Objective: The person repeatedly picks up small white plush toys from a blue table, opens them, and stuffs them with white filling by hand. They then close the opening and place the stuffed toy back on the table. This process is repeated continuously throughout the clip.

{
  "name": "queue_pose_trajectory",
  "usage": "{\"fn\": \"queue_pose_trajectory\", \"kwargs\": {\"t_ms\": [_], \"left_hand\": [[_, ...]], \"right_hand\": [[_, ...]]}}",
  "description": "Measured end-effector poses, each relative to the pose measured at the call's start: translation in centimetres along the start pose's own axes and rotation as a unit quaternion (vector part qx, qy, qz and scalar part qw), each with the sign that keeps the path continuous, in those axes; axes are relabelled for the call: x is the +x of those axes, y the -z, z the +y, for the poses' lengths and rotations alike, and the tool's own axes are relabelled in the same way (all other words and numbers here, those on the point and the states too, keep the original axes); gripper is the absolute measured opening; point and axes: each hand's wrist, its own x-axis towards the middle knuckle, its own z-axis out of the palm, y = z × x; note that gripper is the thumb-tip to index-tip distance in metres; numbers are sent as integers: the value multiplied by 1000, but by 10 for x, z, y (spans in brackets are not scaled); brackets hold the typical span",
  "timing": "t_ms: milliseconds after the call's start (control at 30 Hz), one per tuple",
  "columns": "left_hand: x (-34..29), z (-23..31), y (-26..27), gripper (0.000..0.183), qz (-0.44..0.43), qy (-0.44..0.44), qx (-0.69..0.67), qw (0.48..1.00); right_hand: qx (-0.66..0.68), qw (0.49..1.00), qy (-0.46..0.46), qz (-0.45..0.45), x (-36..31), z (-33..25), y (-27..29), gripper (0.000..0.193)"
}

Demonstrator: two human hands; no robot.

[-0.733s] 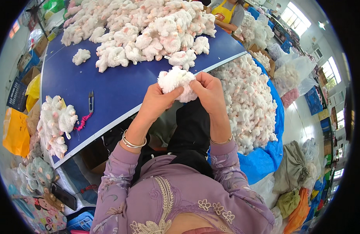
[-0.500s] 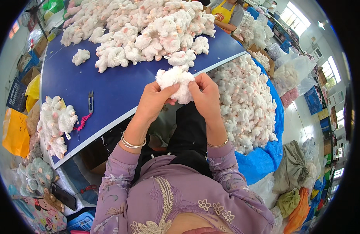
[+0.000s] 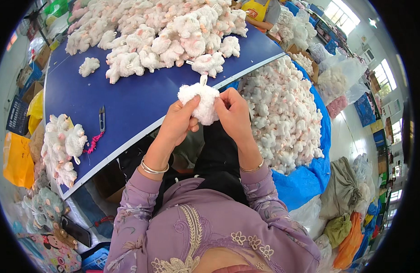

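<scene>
A small white fluffy plush toy (image 3: pixel 203 108) is held above my lap, just off the table's edge, with a white tag loop at its top. My left hand (image 3: pixel 180 120) grips it from the left, thumb pressed on its front. At its right side, my right hand (image 3: pixel 232 110) is closed in a pinch against the fluff; what lies between those fingertips is hidden. Just beyond, another white plush toy (image 3: pixel 208 64) lies on the blue table (image 3: pixel 132 98) at the front of a big pile of plush toys (image 3: pixel 167 38).
Thread snips (image 3: pixel 102 119) with a pink cord lie on the table's left, beside a smaller heap of plush toys (image 3: pixel 62 148). To my right, a blue sheet-lined container (image 3: pixel 305 186) holds many more toys. A person in a yellow apron (image 3: pixel 256 11) is at the far side.
The plush toy has turned in my hands, and its tag loop now stands up at the top. My right hand has moved slightly left. The view has shifted a little.
</scene>
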Motion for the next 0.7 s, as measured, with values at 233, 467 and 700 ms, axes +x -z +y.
{"fn": "queue_pose_trajectory", "kwargs": {"t_ms": [233,467,700], "left_hand": [[-4,4,-6,16,-6,-52,73,996],[-1,-1,-13,20,49,-127,-43,990],[3,-10,-20,23,89,-197,139,966]], "right_hand": [[-10,999,29,33,2,-19,-2,13],[2,1000,-9,-1,-4,-14,4,13],[152,977,-112,-98,5,-15,11,15]]}}
